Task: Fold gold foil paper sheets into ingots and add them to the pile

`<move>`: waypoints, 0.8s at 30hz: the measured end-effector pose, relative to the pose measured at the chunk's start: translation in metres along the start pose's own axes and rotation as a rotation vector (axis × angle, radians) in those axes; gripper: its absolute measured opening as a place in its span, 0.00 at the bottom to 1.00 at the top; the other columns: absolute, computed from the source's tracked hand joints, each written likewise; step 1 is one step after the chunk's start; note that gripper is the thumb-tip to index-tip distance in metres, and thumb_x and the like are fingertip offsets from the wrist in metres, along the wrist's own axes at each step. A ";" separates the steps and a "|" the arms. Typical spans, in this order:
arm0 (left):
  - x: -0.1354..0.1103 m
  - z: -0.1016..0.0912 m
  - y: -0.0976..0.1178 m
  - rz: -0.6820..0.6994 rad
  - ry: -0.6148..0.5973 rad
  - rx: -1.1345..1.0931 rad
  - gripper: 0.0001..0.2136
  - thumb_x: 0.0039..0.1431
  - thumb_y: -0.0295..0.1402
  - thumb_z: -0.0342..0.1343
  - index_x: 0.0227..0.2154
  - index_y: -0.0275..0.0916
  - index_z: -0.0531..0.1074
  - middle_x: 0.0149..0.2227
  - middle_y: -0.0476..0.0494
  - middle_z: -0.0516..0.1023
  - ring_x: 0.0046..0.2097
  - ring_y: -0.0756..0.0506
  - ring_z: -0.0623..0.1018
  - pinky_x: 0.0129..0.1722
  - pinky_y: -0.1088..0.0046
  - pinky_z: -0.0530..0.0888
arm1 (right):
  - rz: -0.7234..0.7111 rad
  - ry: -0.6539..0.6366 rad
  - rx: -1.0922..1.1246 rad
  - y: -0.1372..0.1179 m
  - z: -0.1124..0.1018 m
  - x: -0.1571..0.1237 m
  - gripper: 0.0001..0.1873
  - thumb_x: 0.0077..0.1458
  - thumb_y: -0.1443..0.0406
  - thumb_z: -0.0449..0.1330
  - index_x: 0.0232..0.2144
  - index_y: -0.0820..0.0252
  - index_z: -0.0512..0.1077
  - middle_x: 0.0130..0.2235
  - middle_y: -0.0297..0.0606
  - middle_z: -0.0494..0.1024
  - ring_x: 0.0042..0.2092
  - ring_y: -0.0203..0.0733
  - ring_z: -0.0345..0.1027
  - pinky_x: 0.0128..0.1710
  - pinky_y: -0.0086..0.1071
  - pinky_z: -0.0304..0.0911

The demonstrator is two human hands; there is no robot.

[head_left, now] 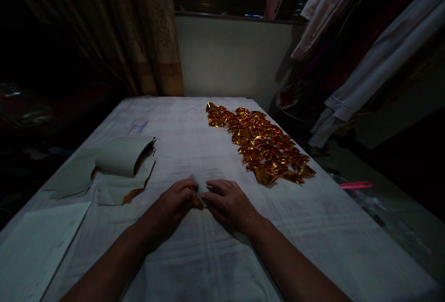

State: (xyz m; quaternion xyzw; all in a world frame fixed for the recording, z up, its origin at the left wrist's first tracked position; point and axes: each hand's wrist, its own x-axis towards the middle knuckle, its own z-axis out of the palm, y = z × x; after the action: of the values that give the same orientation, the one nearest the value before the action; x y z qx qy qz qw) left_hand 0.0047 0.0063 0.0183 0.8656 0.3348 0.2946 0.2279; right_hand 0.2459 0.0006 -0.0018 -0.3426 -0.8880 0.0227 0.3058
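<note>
Between my hands, over the middle of the table, is a small partly folded sheet of foil paper [198, 201], gold on one face and pale on the other. My left hand [178, 198] is closed with its fingers on the sheet's left side. Bent fingers of my right hand [227, 202] press at its right edge. Much of the sheet is hidden behind the fingers. Loose sheets of foil paper [118, 156], pale side up and partly curled, lie to the left. Many folded gold foil pieces [259, 142] are spread at the far right of the table.
A pale cloth covers the table [194, 135]. A white sheet or board [45, 241] lies at its near left corner. Behind stand a curtain [153, 37] and a wall ledge with a pink jug [274, 3]. Clothes [375, 61] hang at right, above a pink handle [356, 185].
</note>
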 end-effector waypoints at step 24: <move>-0.003 0.002 0.019 -0.080 -0.018 0.242 0.02 0.65 0.32 0.54 0.37 0.40 0.71 0.44 0.41 0.78 0.48 0.41 0.77 0.49 0.61 0.76 | 0.020 -0.082 0.209 -0.002 -0.009 0.003 0.06 0.60 0.66 0.63 0.40 0.52 0.78 0.45 0.37 0.82 0.48 0.43 0.74 0.49 0.39 0.63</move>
State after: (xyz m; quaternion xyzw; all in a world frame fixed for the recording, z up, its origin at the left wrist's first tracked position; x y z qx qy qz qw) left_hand 0.0128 -0.0087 0.0270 0.8752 0.4002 0.2351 0.1362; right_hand 0.2477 -0.0007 0.0072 -0.3165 -0.8891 0.1322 0.3032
